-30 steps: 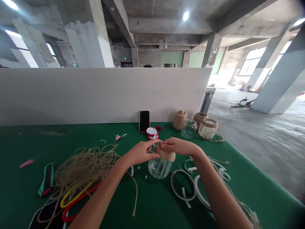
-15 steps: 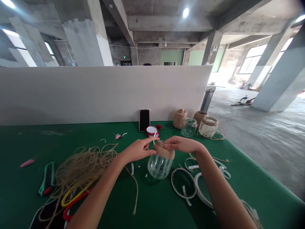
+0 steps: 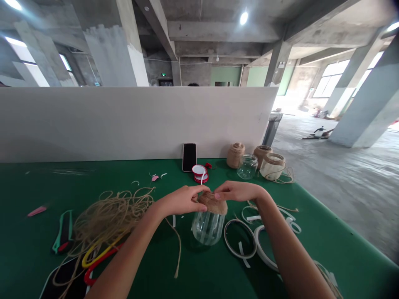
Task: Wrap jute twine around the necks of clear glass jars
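Note:
A clear glass jar (image 3: 207,230) stands between my hands, its shoulder and neck wrapped in brown jute twine (image 3: 215,204). Double-sided tape strips seem to run down its bare glass. My left hand (image 3: 183,200) grips the wrapped top from the left, thumb low on the twine and index finger over the upper edge. On the other side, my right hand (image 3: 238,191) has its fingers pressed together at the top of the wrapping. Whether they pinch a loose twine end is hidden. A tangled heap of jute twine (image 3: 109,220) lies left of my left forearm.
Tape rolls (image 3: 240,239) lie right of the jar. Behind are red-rimmed tape rolls (image 3: 199,170), a phone (image 3: 189,158) against the white partition (image 3: 134,124), and several jars (image 3: 236,155). A green cutter (image 3: 62,232) and yellow-red scissor handles (image 3: 99,253) are at left.
The jar has come slightly nearer to me and its wrapped top tilts differently. My left fingers have moved in over the top edge, and both hands sit a little lower.

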`<state>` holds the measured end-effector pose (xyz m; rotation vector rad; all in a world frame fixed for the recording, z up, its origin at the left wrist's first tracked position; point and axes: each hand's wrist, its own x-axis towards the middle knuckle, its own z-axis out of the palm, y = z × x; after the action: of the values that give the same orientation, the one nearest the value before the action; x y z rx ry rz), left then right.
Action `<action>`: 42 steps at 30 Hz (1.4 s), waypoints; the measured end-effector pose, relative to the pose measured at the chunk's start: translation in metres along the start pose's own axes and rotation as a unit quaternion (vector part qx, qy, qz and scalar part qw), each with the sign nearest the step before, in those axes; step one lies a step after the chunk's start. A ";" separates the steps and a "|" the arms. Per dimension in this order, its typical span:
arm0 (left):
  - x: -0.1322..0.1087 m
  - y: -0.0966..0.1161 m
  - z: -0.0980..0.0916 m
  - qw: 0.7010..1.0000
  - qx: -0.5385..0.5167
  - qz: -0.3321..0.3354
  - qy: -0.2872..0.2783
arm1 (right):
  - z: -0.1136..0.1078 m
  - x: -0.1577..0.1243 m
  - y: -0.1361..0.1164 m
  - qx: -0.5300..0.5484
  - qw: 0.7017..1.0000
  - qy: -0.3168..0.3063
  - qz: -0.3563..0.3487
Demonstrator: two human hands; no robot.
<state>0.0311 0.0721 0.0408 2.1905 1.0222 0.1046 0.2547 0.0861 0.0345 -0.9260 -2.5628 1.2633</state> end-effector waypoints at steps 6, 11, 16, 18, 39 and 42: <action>0.003 0.004 0.008 0.999 0.004 0.009 0.031 | 0.003 0.003 -0.006 -0.027 0.997 0.060 0.047; 0.004 -0.001 0.007 1.000 -0.008 0.004 0.016 | 0.001 0.001 0.006 0.022 0.999 0.045 0.011; 0.004 -0.011 0.003 0.998 -0.055 0.002 -0.017 | -0.002 -0.003 0.013 0.033 0.999 0.026 0.005; 0.005 -0.015 0.003 0.997 -0.066 0.004 -0.028 | -0.002 -0.004 0.014 0.038 0.999 0.022 -0.001; 0.008 -0.011 0.005 0.999 -0.037 0.025 -0.008 | 0.001 -0.004 -0.005 0.016 0.997 0.058 0.052; 0.008 -0.004 0.009 0.999 -0.025 0.027 0.003 | 0.002 -0.001 -0.009 0.004 0.996 0.052 0.066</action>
<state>0.0371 0.0750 0.0298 2.1737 0.9546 0.1604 0.2505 0.0795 0.0403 -1.1436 -2.4506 1.2229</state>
